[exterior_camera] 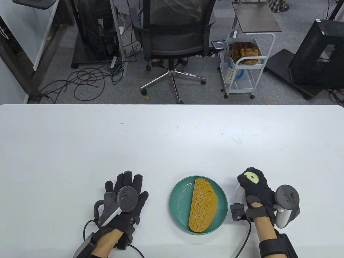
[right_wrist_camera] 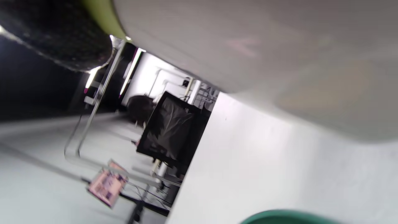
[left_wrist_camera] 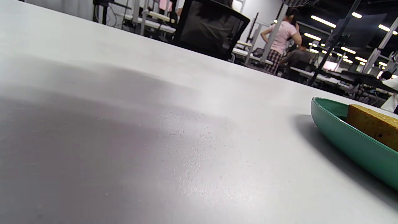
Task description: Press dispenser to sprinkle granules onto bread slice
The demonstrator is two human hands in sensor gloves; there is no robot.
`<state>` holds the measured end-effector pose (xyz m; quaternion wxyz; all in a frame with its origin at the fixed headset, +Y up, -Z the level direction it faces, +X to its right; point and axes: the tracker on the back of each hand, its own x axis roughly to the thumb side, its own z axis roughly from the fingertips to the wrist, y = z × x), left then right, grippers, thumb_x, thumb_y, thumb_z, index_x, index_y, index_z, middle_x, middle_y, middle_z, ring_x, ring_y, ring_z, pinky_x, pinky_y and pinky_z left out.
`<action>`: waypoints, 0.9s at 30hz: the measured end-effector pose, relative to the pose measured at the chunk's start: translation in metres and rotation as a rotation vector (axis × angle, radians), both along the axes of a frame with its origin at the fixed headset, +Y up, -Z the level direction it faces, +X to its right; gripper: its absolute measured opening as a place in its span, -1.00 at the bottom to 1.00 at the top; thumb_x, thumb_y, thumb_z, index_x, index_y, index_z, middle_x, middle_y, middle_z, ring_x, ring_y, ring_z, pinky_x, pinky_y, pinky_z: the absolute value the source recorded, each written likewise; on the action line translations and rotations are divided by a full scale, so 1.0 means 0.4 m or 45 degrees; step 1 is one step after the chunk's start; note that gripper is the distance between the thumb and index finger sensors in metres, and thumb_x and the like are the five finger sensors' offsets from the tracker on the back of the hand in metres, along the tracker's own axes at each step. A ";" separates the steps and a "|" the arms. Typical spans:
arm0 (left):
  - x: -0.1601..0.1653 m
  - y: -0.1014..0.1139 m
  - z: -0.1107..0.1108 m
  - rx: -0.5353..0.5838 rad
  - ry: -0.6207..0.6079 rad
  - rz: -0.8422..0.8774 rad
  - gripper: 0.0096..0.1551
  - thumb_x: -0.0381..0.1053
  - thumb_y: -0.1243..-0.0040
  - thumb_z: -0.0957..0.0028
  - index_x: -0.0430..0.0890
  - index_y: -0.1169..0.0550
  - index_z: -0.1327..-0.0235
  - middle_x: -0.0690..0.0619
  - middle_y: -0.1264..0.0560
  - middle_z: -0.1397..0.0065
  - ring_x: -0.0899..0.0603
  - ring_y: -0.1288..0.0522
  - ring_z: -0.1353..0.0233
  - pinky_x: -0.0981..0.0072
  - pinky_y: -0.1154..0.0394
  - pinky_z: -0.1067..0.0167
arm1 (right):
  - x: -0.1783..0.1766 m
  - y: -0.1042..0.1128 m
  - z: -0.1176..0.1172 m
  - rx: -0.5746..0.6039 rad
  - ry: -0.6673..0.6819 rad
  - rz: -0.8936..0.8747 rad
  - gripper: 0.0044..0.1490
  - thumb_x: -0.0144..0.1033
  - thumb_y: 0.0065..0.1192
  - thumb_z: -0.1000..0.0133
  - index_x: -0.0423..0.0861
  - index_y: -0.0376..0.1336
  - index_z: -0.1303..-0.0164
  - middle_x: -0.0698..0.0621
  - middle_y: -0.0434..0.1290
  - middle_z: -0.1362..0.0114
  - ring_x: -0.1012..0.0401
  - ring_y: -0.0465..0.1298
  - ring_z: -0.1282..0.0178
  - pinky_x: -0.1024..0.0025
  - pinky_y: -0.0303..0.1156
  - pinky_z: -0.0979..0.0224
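Observation:
A brown bread slice (exterior_camera: 202, 204) lies on a green plate (exterior_camera: 177, 196) near the table's front edge; both show at the right of the left wrist view, the bread (left_wrist_camera: 373, 124) on the plate (left_wrist_camera: 348, 146). My right hand (exterior_camera: 254, 188) grips a dispenser (exterior_camera: 251, 177) with a pale green top, just right of the plate; its whitish body (right_wrist_camera: 279, 56) fills the top of the right wrist view. My left hand (exterior_camera: 126, 193) rests flat on the table left of the plate, fingers spread, holding nothing.
The white table (exterior_camera: 161, 139) stretches far behind the plate. An office chair (exterior_camera: 172, 40) and a white cart (exterior_camera: 242, 67) stand on the floor beyond the far edge. The plate's rim (right_wrist_camera: 286, 216) shows at the bottom of the right wrist view.

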<state>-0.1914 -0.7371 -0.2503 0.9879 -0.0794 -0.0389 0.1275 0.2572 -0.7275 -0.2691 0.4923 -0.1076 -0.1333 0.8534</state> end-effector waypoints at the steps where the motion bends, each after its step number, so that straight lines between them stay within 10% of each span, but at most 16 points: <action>1: 0.000 -0.001 -0.001 -0.004 0.000 -0.001 -0.14 0.35 0.09 -0.17 0.16 0.03 -0.69 -0.06 0.20 -0.83 -0.27 0.18 -0.82 -0.45 0.41 -0.57 | -0.033 0.028 -0.001 0.034 0.048 0.220 -0.33 -0.06 0.54 0.08 -0.02 0.26 -0.16 -0.03 0.48 -0.26 -0.11 0.41 -0.38 -0.40 0.07 -0.48; 6: 0.001 -0.015 -0.008 -0.042 -0.004 -0.024 -0.13 0.35 0.09 -0.17 0.16 0.03 -0.69 -0.06 0.20 -0.83 -0.27 0.18 -0.82 -0.45 0.42 -0.57 | -0.267 0.093 0.060 0.359 0.365 1.478 -0.33 -0.05 0.52 0.10 0.04 0.25 -0.15 0.02 0.47 -0.28 -0.07 0.41 -0.42 -0.41 0.03 -0.53; 12: 0.007 -0.018 -0.010 -0.031 -0.013 -0.032 -0.14 0.34 0.09 -0.17 0.16 0.02 -0.69 -0.06 0.19 -0.83 -0.27 0.17 -0.82 -0.45 0.42 -0.57 | -0.423 -0.029 0.161 1.088 0.485 2.841 -0.33 0.17 0.38 0.21 0.25 0.21 -0.09 0.28 0.50 -0.25 0.14 0.48 -0.43 -0.26 0.19 -0.55; 19: 0.005 -0.017 -0.010 -0.025 -0.015 -0.025 -0.14 0.34 0.09 -0.17 0.16 0.02 -0.69 -0.06 0.19 -0.83 -0.28 0.17 -0.82 -0.45 0.41 -0.57 | -0.337 0.050 0.115 0.663 0.271 2.077 -0.33 0.15 0.39 0.21 0.23 0.21 -0.09 0.25 0.50 -0.25 0.13 0.47 -0.43 -0.29 0.18 -0.55; 22: 0.008 -0.015 -0.010 -0.029 -0.020 -0.021 -0.14 0.34 0.09 -0.17 0.15 0.02 -0.69 -0.06 0.20 -0.83 -0.28 0.18 -0.82 -0.45 0.43 -0.56 | -0.186 0.072 0.072 0.322 0.177 1.229 -0.33 0.12 0.41 0.18 0.20 0.22 -0.11 0.22 0.50 -0.25 0.09 0.46 -0.42 -0.32 0.16 -0.53; 27: 0.038 0.003 0.003 0.054 -0.058 -0.122 -0.13 0.35 0.09 -0.16 0.17 0.04 -0.69 -0.05 0.21 -0.83 -0.27 0.20 -0.83 -0.45 0.43 -0.56 | 0.004 -0.043 0.064 -0.036 0.033 -0.206 -0.33 -0.09 0.52 0.09 0.03 0.23 -0.17 0.01 0.45 -0.29 -0.08 0.37 -0.41 -0.43 0.01 -0.50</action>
